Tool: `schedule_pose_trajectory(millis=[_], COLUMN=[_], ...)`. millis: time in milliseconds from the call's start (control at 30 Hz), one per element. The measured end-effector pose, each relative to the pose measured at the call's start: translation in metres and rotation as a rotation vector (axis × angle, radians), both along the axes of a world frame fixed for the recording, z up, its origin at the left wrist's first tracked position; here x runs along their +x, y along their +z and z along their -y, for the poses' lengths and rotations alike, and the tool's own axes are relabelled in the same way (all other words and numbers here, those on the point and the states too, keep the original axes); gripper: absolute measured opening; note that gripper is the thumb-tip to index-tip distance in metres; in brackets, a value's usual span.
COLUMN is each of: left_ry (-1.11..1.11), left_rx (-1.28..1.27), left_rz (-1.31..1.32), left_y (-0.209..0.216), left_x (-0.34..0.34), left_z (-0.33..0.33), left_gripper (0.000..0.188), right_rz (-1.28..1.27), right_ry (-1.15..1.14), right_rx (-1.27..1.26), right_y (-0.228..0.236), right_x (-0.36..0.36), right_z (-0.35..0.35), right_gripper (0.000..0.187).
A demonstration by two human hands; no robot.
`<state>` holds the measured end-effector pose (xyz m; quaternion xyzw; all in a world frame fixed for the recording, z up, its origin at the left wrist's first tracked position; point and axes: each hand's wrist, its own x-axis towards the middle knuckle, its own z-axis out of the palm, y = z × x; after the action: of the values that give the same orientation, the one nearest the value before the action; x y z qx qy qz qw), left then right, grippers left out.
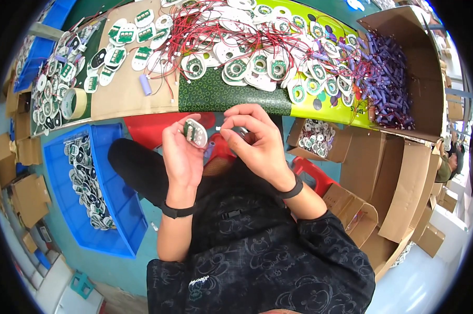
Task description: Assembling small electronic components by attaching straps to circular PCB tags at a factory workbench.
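Observation:
Just beyond my lap, in front of the table edge, my left hand point(181, 157) is turned palm up. Its fingers and thumb hold a white oval housing point(199, 136) with a green circuit board on one side. To the right of it, my right hand point(260, 144) is bent inward with thumb and forefinger pinched. A small white connector point(218, 128) shows at those fingertips; any wire on it is too fine to make out. The two hands are slightly apart.
Across the table lie many white housings point(231, 52) with tangled red wires point(210, 26). One purple cylindrical cell point(145, 85) and a tape roll point(74, 103) lie left. A carton point(427, 78) of purple cells stands right. A blue bin point(129, 209) holds more housings; cardboard boxes point(362, 162) stand lower right.

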<state>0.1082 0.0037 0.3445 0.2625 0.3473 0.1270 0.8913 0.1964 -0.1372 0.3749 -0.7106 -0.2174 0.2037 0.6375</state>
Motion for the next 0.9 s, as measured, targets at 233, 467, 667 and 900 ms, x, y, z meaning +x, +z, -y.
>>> schedule_pose_trajectory(millis=[233, 467, 667, 900], left_ry=[0.000, 0.002, -0.016, -0.041], left_rx=[0.138, 0.252, 0.340, 0.458], left_rz=[0.046, 0.028, 0.027, 0.026], left_y=[0.009, 0.020, 0.021, 0.017], left_x=[0.002, 0.001, 0.000, -0.002], left_z=[0.011, 0.013, 0.013, 0.011], left_gripper=[0.035, 0.040, 0.039, 0.039], right_rz=[0.225, 0.236, 0.130, 0.254], right_ry=[-0.011, -0.043, -0.058, 0.072], right_rx=[-0.113, -0.055, -0.049, -0.107], right_y=[-0.003, -0.008, -0.005, 0.002], right_x=[-0.003, 0.002, 0.002, 0.017], right_z=[-0.011, -0.017, -0.019, -0.017], right_gripper=[0.013, 0.011, 0.011, 0.010])
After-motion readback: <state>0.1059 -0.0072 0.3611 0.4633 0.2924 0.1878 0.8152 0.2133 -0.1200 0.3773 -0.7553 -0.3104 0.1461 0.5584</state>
